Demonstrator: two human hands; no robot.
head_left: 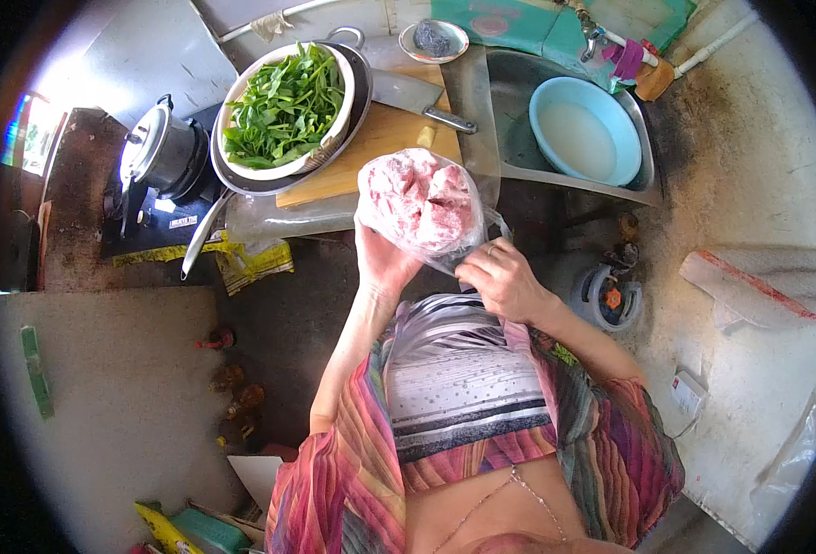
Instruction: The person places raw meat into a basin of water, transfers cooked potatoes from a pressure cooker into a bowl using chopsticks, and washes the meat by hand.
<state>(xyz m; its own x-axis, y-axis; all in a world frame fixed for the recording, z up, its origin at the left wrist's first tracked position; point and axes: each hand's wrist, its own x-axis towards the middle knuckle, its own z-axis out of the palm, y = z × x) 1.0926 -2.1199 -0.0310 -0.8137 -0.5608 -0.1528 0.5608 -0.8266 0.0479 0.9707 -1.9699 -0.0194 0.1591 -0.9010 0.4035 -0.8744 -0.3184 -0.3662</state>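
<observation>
A clear plastic bag of pinkish, frosty-looking meat (423, 200) is held up in front of my body, near the counter's front edge. My left hand (385, 257) supports it from the left and below, fingers partly hidden behind the bag. On the other side, my right hand (502, 277) pinches the bag's gathered plastic. Just beyond the bag lies a wooden cutting board (338, 189) with a cleaver (408, 94) and a small pale yellowish piece (426, 137) on it. A white bowl of leafy greens (283, 111) sits in a pan (363, 88) at the left.
At the right, a light-blue basin (585, 129) of cloudy water stands in the metal sink (509, 120) under a tap (592, 39). A pressure cooker (157, 152) is on the stove at the left. The pan's handle (206, 235) juts over the counter edge. A small dish (408, 42) holds a dark lump.
</observation>
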